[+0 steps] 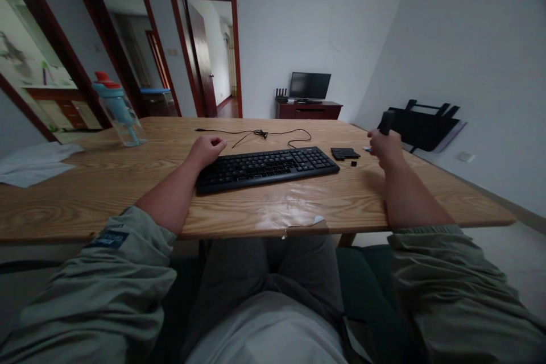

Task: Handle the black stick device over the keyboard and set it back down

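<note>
A black keyboard (268,168) lies slightly askew on the wooden table, with dark gaps among its keys. At its left end rests my left hand (206,151), fingers loosely curled in and nothing seen in them. My right hand (386,147) is raised off to the right of the keyboard, closed round a thick black handle (387,123) that sticks up from the fist. A small white and blue bit (367,149) shows by its fingers; whether it belongs to the handle I cannot tell. Between keyboard and right hand lie a cluster of black keycaps (344,153) and one loose keycap (354,164).
Behind the keyboard trails its black cable (261,133). A clear bottle with a red and blue lid (121,111) stands at the table's left, near white paper (34,165). Clear tape (290,210) covers the front edge of the table (239,219). Beyond are a monitor (310,85) and doorways.
</note>
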`<control>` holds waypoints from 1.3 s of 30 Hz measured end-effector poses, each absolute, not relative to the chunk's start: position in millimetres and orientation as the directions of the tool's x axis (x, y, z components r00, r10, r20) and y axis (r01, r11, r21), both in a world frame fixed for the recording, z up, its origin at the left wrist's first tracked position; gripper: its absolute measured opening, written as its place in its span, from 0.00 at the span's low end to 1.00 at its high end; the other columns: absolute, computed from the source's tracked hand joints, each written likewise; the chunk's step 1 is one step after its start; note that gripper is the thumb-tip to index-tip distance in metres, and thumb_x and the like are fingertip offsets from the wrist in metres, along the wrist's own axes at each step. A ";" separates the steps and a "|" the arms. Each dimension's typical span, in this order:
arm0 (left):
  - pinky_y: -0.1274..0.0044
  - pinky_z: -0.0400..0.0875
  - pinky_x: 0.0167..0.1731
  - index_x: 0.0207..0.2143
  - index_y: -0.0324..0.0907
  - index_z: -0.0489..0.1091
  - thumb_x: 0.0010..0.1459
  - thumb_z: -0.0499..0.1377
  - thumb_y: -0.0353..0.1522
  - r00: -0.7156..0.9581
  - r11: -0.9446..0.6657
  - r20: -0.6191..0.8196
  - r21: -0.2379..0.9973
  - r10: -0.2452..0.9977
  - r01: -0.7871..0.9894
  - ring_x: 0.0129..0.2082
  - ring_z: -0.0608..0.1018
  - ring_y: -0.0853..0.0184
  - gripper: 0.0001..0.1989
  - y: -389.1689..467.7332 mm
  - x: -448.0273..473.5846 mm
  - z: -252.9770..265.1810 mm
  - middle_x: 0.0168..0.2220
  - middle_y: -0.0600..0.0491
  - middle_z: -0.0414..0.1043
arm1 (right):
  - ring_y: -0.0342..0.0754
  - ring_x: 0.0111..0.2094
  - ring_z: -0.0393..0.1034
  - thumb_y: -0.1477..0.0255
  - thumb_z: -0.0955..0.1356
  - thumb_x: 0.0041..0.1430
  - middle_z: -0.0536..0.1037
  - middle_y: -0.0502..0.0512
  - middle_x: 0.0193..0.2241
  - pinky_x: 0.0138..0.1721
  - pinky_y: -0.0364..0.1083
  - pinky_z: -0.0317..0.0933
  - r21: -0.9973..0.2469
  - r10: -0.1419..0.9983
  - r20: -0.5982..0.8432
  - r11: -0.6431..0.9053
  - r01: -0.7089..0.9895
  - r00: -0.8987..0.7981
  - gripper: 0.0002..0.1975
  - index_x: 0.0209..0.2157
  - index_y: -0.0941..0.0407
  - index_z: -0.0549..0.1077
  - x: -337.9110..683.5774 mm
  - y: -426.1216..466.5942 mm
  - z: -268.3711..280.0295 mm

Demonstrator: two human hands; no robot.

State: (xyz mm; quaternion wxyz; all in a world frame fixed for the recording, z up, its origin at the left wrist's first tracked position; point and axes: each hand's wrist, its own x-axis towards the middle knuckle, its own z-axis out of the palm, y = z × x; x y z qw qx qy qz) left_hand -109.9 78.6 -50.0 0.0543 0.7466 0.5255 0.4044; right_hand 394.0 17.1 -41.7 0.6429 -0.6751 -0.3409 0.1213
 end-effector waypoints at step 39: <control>0.74 0.65 0.33 0.30 0.39 0.78 0.54 0.57 0.43 0.121 -0.418 0.536 0.478 0.836 0.772 0.30 0.75 0.62 0.17 86.9 -114.8 -53.6 0.29 0.49 0.78 | 0.47 0.24 0.67 0.69 0.70 0.53 0.76 0.59 0.26 0.24 0.45 0.59 -0.510 0.854 0.017 -0.440 0.740 0.519 0.10 0.34 0.61 0.77 388.4 11.3 -44.4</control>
